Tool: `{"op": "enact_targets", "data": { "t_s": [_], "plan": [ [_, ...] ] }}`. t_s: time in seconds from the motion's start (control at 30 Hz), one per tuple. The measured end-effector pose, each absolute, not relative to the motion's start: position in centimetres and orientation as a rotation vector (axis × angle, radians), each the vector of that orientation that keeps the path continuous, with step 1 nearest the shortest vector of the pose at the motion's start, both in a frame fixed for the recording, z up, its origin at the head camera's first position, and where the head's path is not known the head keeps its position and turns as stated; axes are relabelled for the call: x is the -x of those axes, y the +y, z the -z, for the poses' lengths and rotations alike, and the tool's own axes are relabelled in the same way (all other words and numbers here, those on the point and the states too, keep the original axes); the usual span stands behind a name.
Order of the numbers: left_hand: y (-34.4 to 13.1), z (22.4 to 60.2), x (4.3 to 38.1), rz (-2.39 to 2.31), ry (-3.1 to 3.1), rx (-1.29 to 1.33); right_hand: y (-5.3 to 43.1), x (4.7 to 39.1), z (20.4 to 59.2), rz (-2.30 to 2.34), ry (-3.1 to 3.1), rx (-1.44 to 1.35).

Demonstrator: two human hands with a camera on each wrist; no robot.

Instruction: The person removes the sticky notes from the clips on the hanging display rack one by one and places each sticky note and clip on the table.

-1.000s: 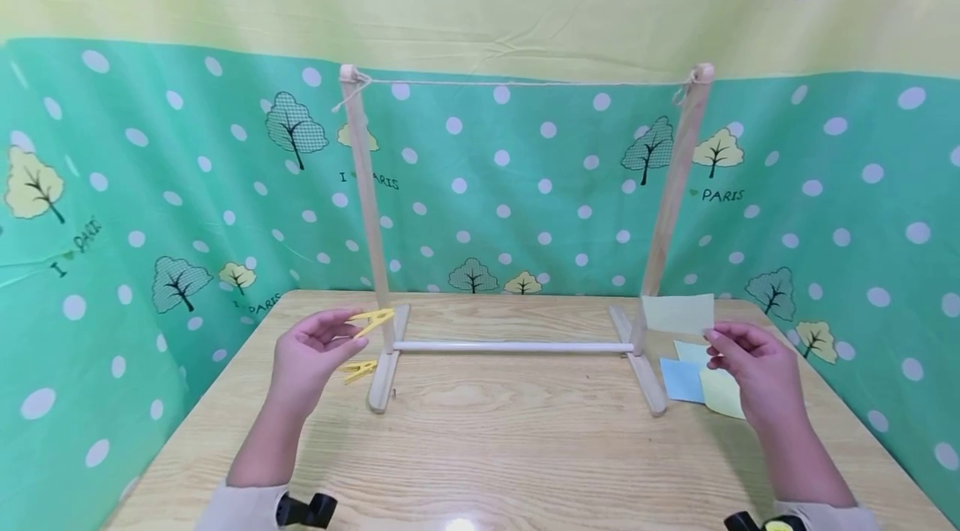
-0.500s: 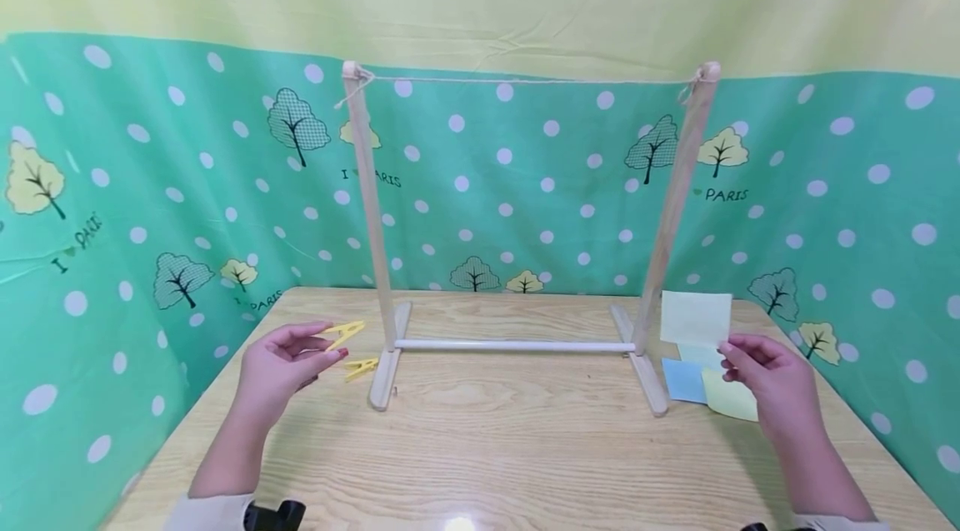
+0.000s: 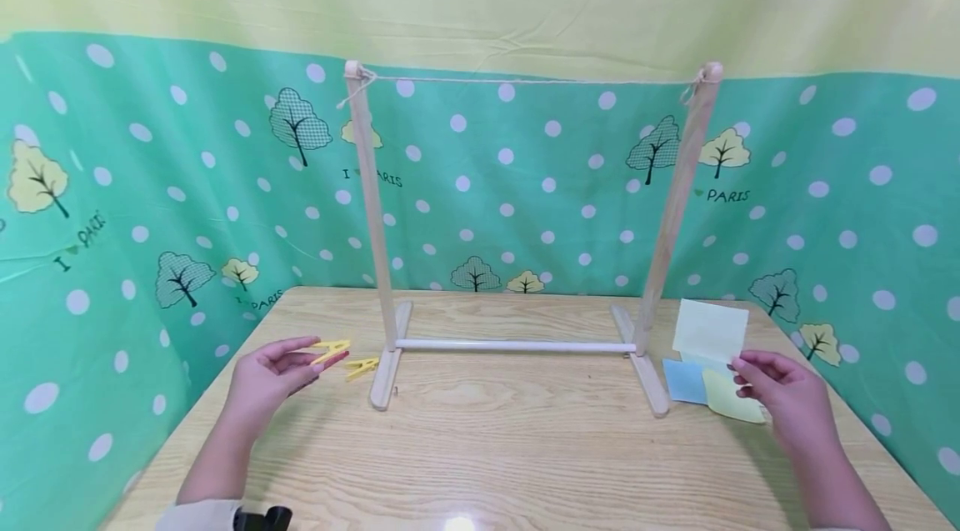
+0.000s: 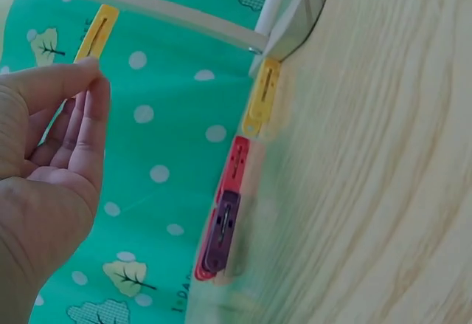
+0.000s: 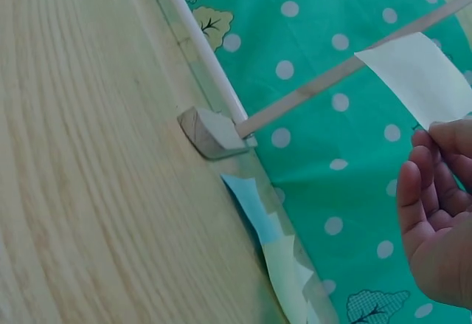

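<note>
In the head view my left hand pinches a yellow clothespin between thumb and fingers, above the table's left side. Another yellow clothespin lies just right of it, by the rack's left foot. The left wrist view also shows a red clothespin and a purple clothespin on the table. At the right, my right hand pinches a pale green paper sheet by its lower corner. Beneath it lie a blue paper sheet and a pale yellow paper sheet, with another pale sheet partly hidden.
A wooden rack stands in the middle, with a left post, a right post and a white crossbar near the table. A string runs between the post tops. Behind hangs a green dotted curtain.
My left hand has moved left and down with its clothespin, away from the rack's left post. My right hand has shifted right and slightly down with the pale green sheet.
</note>
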State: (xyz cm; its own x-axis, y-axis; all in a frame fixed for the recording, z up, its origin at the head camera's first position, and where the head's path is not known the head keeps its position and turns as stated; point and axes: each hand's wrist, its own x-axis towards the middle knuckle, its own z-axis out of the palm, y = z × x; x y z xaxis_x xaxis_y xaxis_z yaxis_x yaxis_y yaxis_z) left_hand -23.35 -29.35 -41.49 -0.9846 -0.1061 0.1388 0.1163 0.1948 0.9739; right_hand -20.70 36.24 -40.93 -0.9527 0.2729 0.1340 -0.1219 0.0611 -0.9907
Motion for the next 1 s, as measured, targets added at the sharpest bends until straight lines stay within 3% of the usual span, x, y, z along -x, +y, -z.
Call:
{"op": "enact_targets", "data": {
  "t_s": [0.57,1.0],
  "plan": [
    [-31.3,43.2,24.5,1.625,-2.703,-0.026,38.9,20.6,43.1,-1.854,-2.415,0.222],
    [-31.9,44.9,25.2,1.525,-2.838,0.008,41.3,20.3,44.9,-1.857,-2.699,0.121]
  ]
}}
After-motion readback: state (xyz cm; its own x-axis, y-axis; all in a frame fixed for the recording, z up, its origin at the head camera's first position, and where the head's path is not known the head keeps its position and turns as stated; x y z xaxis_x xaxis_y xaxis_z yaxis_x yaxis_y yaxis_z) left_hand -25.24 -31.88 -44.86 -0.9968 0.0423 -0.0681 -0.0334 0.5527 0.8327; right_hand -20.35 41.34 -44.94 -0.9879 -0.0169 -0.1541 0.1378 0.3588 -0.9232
